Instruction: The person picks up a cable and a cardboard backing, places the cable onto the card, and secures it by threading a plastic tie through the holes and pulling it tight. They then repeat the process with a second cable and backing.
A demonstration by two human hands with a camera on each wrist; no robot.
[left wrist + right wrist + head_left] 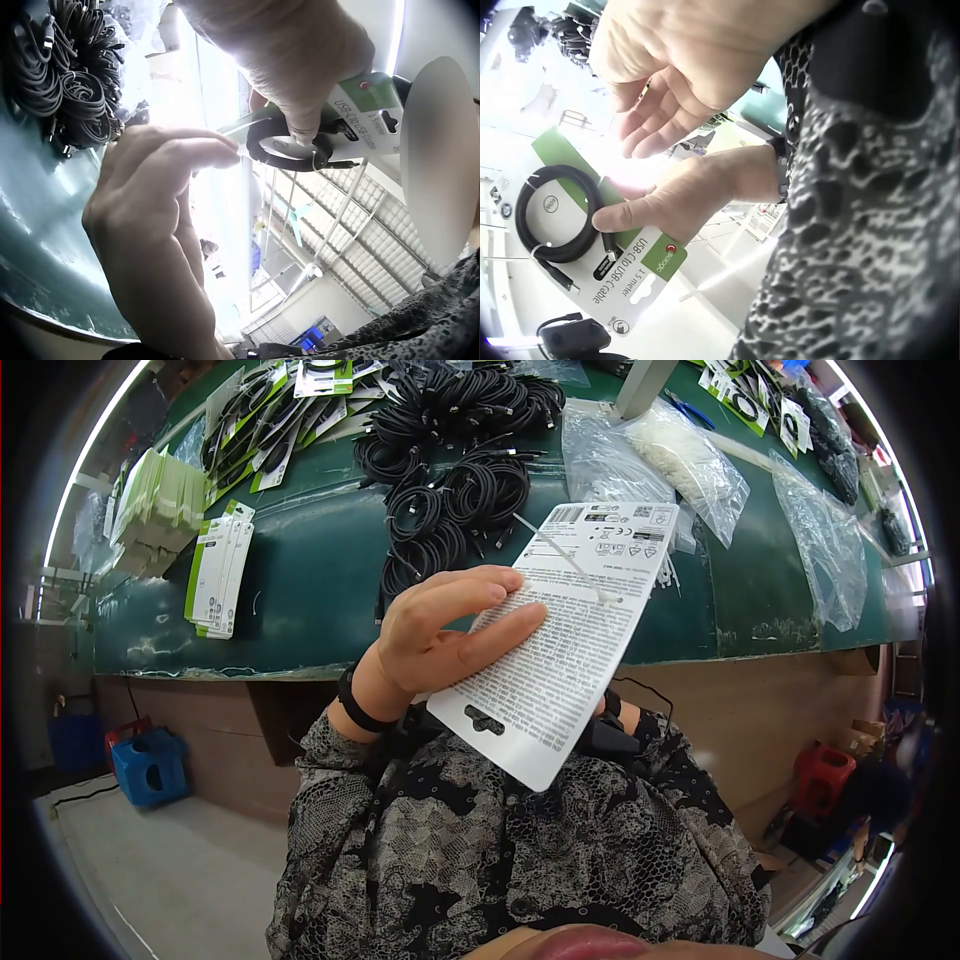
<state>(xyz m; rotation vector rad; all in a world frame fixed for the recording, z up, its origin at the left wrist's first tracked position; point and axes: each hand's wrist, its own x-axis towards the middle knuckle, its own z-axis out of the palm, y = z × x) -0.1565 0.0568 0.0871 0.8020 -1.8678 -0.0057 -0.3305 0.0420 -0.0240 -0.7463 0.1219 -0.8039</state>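
A white cable card (pixel 560 630) is tilted over the lap, printed back toward the head camera. My left hand (pixel 440 630) grips it, fingers on its back. The left wrist view shows my left hand (pixel 292 60) with its thumb on the black coiled cable (pixel 289 146). White ties hold the coil (pixel 559 214) on the front; a tie end (pixel 565 555) lies across the back. My right hand (pixel 154 225) has extended, slightly bent fingers beside the card; contact with a tie is unclear. In the right wrist view, my right hand (pixel 682 67) is above the left hand (pixel 682 202).
On the green table (pixel 310 610) lie heaped black cables (pixel 450 490), stacked cards (pixel 220 570) at left, and a stack of pale cards (pixel 160 510). Clear bags, one with white ties (pixel 690 470), lie at the back right. A blue stool (pixel 150 765) stands on the floor.
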